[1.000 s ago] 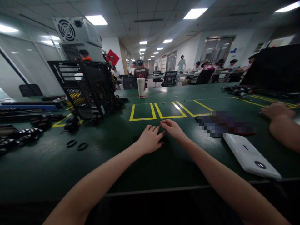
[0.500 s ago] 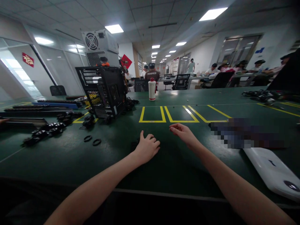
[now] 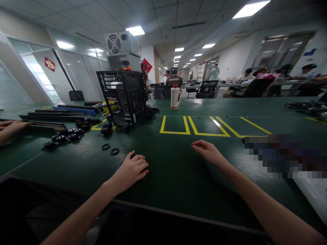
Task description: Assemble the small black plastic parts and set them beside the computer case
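My left hand is low over the green table, palm down, its fingers bent and apart. Nothing shows clearly in it, and the space under the palm is hidden. Two black rings lie just beyond it to the left. On the right, my right hand hovers above the table with loosely curled fingers, a gap by the thumb and nothing visible in them. It is nearest to the yellow tape outlines.
An open black computer case carries metal power supplies. Black cable bundles lie left of it. A white bottle stands farther back. Another person's hand touches dark rails at far left. A pixelated patch covers the right side.
My left hand has moved left toward the black rings, and the dark item seen beside it no longer shows clearly. The view has turned left. More of the other person's hand shows.
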`<state>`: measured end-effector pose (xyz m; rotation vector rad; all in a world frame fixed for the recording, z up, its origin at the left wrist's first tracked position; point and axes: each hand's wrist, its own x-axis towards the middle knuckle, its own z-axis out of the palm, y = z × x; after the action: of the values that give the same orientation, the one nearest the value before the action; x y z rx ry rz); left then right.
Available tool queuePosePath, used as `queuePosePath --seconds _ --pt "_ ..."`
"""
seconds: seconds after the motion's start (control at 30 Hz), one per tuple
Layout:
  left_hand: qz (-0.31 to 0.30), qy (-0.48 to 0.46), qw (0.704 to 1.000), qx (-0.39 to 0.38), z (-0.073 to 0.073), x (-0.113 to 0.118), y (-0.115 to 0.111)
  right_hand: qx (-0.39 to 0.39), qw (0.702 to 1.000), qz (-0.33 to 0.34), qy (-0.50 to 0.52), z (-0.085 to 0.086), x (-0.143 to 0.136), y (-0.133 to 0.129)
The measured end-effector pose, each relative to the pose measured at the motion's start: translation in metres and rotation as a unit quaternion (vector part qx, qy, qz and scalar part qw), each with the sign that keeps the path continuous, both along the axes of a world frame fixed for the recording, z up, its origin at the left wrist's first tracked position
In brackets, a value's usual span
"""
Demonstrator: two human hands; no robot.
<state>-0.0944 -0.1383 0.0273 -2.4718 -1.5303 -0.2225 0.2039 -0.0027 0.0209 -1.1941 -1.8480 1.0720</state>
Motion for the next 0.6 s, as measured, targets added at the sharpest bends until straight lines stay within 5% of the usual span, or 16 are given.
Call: queuePosePath --seconds 0.3,0.6 --pt "0.098 -0.026 0.995 0.022 0.001 -0.096 -0.027 -0.001 1.000 0.024 -0.020 -0.013 -0.002 0.006" --pt "0.217 0.013 0.976 0.015 0.000 -0.202 -0.018 0.008 0.998 0.039 -0.041 -0.018 -0.005 0.010"
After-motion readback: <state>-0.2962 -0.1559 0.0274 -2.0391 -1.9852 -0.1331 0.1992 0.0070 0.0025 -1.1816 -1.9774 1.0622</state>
